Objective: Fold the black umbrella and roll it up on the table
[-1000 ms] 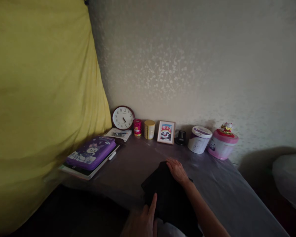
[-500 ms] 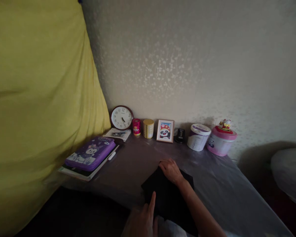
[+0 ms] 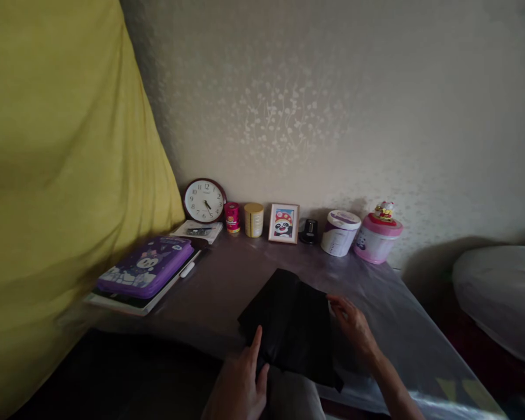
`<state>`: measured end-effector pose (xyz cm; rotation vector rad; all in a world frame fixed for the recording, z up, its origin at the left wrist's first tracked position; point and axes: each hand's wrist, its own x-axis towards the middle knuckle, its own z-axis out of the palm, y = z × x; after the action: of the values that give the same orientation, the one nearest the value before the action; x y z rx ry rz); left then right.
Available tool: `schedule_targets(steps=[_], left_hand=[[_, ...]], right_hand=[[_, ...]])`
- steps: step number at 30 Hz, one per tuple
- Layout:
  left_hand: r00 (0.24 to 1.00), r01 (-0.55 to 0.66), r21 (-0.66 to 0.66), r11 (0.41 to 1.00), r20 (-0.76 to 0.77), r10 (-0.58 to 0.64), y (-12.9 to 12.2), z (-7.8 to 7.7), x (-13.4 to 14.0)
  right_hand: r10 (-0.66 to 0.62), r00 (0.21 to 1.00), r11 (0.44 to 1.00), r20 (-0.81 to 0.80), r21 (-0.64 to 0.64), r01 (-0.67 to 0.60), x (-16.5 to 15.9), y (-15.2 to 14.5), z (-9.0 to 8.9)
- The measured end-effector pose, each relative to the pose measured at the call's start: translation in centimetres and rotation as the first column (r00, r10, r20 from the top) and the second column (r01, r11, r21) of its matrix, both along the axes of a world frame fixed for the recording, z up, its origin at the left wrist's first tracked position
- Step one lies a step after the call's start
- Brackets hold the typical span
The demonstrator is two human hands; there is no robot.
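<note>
A folded black cloth (image 3: 291,326) lies on the dark table (image 3: 227,283) near its front edge. My left hand (image 3: 240,382) rests at the cloth's near left corner, with the index finger stretched out and pressing on it. At the cloth's right edge, my right hand (image 3: 354,326) touches the fabric with fingers spread. Neither hand grips anything.
Along the wall stand a round clock (image 3: 204,201), a red tin (image 3: 232,217), a yellow tin (image 3: 254,219), a panda picture frame (image 3: 283,223), a white tub (image 3: 340,233) and a pink tub (image 3: 377,239). A purple case (image 3: 146,274) lies left, beside a yellow curtain (image 3: 61,175).
My right hand has slid from the cloth's far edge to its right edge. The left index finger stays on the near corner. The camera view has shifted a little right.
</note>
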<state>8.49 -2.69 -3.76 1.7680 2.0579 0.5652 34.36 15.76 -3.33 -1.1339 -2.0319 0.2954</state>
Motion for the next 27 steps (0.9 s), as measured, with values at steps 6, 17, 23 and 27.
schedule_targets(steps=[6,17,23,27], left_hand=[[0.999,0.013,0.012,1.000,0.040,-0.013,0.2,-0.7,-0.3],[0.997,0.004,0.002,1.000,0.079,-0.004,0.2,0.0,-0.3],[0.998,0.006,-0.008,1.000,0.058,-0.006,0.3,0.1,-0.3],[0.999,-0.025,-0.066,0.998,0.044,0.028,0.2,0.8,-0.1]], right_hand=[[0.102,0.995,0.993,0.001,0.063,-0.102,-0.8,-3.4,0.3],[0.291,0.956,0.956,0.028,0.037,-0.292,-3.3,-3.8,3.4],[0.341,0.940,0.933,-0.017,0.125,-0.337,-6.9,-2.6,4.4],[0.347,0.938,0.924,-0.017,0.175,-0.339,-9.3,-2.2,5.1]])
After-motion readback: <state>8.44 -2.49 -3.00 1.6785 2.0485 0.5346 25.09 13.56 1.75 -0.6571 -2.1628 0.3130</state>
